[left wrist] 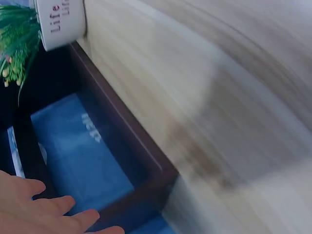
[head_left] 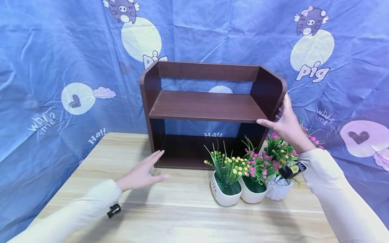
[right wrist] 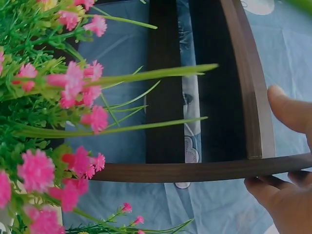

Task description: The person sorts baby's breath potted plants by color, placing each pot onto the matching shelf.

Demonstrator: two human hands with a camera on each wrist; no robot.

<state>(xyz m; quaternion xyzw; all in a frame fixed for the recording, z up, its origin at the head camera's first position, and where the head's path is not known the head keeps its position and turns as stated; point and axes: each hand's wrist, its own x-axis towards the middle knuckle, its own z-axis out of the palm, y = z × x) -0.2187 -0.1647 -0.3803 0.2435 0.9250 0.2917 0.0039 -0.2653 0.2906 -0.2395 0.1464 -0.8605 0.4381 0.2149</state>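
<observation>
A dark brown two-tier desktop shelf [head_left: 206, 105] stands upright at the back of the table. My right hand [head_left: 286, 122] grips its right side panel, the thumb at the end of the middle board and the fingers round the outside. In the right wrist view the panel [right wrist: 195, 171] passes between thumb and fingers [right wrist: 285, 207]. My left hand [head_left: 140, 173], fingers straight and thumb spread, is by the shelf's lower left front corner; whether it touches cannot be told. Holding nothing, the left hand [left wrist: 34, 209] also shows in the left wrist view.
Before the shelf's right half stand a white pot with yellow flowers [head_left: 227, 198], a white pot with pink flowers [head_left: 254, 196] and a ridged white pot [head_left: 279, 190]. The wooden table [head_left: 188, 216] meets a blue printed cloth [head_left: 194, 30] behind.
</observation>
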